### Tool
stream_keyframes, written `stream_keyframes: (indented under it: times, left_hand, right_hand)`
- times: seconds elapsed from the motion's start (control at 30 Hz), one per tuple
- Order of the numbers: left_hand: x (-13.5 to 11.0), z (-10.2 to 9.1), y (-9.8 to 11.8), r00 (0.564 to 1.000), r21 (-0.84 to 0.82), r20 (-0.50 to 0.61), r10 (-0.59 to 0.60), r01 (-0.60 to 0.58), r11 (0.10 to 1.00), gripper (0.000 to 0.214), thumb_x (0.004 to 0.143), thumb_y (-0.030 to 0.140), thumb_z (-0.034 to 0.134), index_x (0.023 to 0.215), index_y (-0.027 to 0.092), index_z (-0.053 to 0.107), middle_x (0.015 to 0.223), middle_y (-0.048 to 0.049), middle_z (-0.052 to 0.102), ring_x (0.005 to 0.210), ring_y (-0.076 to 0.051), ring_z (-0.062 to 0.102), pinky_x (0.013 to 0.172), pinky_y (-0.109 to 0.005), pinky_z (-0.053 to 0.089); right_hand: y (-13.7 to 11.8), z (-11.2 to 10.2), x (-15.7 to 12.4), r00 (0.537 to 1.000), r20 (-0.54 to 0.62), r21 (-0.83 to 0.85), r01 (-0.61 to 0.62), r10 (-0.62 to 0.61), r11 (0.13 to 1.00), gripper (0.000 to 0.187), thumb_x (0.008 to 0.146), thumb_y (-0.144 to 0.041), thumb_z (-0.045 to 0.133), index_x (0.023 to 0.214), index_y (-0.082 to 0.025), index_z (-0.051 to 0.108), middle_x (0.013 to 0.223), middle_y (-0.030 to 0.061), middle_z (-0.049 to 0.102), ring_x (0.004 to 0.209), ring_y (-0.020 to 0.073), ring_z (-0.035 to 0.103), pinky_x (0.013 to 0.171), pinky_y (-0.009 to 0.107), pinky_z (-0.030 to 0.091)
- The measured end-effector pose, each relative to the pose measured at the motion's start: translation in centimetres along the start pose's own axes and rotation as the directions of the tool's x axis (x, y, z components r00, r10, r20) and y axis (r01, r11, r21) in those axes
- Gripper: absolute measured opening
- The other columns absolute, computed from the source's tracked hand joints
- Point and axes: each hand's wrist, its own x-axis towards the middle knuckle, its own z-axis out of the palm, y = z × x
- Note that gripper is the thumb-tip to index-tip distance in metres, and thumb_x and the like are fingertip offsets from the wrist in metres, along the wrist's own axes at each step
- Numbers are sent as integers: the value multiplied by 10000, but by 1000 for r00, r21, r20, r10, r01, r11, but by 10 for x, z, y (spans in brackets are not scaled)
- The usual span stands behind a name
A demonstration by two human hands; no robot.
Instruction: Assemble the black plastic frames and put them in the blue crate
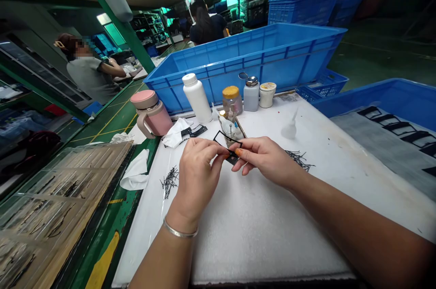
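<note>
Left hand (197, 175) and right hand (265, 159) pinched a black frame (227, 138) between fingertips. Loose black strips (299, 159) lay on the worktop (272, 230).

In front of the one big blue plastic crate (245, 64), four containers stand on the counter (269, 216): one white plastic bottle (196, 98), one glass jar with an amber lid (232, 100), one pale blue bottle with a metal pump top (251, 96), and one small white jar with a cream lid (267, 95). One pink-and-beige mug (153, 114) stands left of the crate. Nearer me than the crate are my two hands, the left hand (195, 175) and the right hand (264, 157), with one thin black rectangular frame (228, 137) between them. Also nearer me are two heaps of thin black strips (169, 181) (299, 159) and two crumpled white cloths (177, 132) (134, 170). Two other people (88, 75) (204, 26) are beyond or left of the crate.
</note>
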Motion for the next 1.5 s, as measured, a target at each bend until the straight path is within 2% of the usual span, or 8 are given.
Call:
stream_keyframes:
  times: [0.7,0.9,1.0,1.1,1.17,1.33,1.4,1.5]
  left_hand:
    - [-1,0,2,997,0,48,-60,60,998,88,855,156,635,819,212,692,840,-11,681,812,-181,540,741,-329,409]
    - [0,-1,4,998,-39,-22,-56,55,998,55,853,180,652,861,221,686,887,-10,676,889,-184,560,816,-336,430]
    - [1,0,4,989,-124,-74,-131,121,985,111,824,173,677,922,223,663,1020,-30,646,1015,-199,564,911,-356,443]
    - [1,3,1,957,-308,-82,-279,242,920,267,780,174,708,1020,218,598,1163,-57,589,1120,-206,543,942,-346,463]
    - [2,5,-2,927,-458,-25,-375,323,828,390,753,186,730,1097,223,550,1172,-63,582,1099,-191,554,904,-313,485]
    - [4,9,-9,875,-722,211,-436,440,534,480,760,234,729,1181,208,499,922,-38,634,869,-158,611,748,-252,510]
    - [5,9,-9,871,-743,214,-443,439,505,449,757,240,736,1152,190,528,867,-31,635,825,-148,610,735,-236,505]
    - [6,8,-8,874,-731,167,-456,420,537,417,739,231,754,1107,172,566,844,-30,641,808,-138,609,714,-210,495]
  right_hand:
    - [1,3,-2,998,-16,-136,52,-54,989,176,839,-270,599,923,-131,667,815,47,681,737,168,706,577,222,544]
    - [-2,3,-6,998,-26,-104,62,-65,993,182,829,-259,608,935,-124,669,756,41,681,698,166,702,576,230,535]
    - [-4,4,-7,998,-30,-63,58,-60,996,180,819,-257,619,931,-125,668,722,33,673,682,161,698,573,224,528]
    - [-5,3,-6,998,-22,-35,59,-60,998,179,820,-248,613,933,-121,669,703,29,671,660,145,688,578,215,525]
    - [-5,3,-5,998,-14,-23,56,-57,998,177,825,-237,603,937,-116,666,701,31,672,648,135,682,583,210,527]
    - [-5,4,-5,998,8,-21,57,-57,998,162,829,-225,592,918,-109,660,695,34,671,633,131,673,589,214,531]
    - [-5,4,-6,998,16,-23,65,-64,998,155,831,-221,589,913,-111,660,691,29,667,633,130,673,594,215,534]
    - [-3,5,-5,998,16,-23,64,-64,998,151,833,-218,587,914,-114,659,693,24,657,642,133,677,592,216,537]
